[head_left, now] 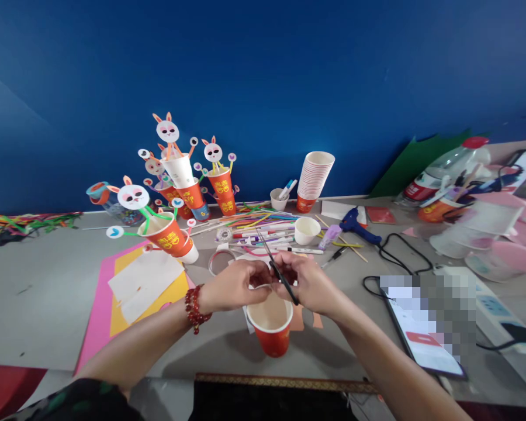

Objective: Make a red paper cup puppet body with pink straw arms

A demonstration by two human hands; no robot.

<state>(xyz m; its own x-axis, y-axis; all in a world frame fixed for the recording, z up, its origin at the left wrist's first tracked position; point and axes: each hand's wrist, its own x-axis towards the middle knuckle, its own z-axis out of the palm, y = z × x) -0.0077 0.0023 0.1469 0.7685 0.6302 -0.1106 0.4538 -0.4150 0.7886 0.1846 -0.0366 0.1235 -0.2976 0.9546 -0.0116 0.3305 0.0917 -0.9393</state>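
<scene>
Above a red paper cup (272, 339), my two hands meet close together. In my right hand (309, 286) is a pair of scissors (282, 277) with black handles; its thin blades point up and away to the left. My left hand (236, 285), with a red bead bracelet at the wrist, has its fingertips pinched beside the scissors. A thin pale edge shows near them, but what the fingers hold is too small to make out. The cup stands upright below, its white inside facing me. Orange paper scraps (301, 318) lie behind the cup, partly covered by my right hand.
Cup figures with rabbit faces (134, 197) stand at the back left. Pink and yellow sheets (97, 310) lie left. Behind my hands are several markers (272, 229), a small white cup (307, 231) and a cup stack (316, 175). Right: a blue glue gun (360, 227), cables and a phone (425, 333).
</scene>
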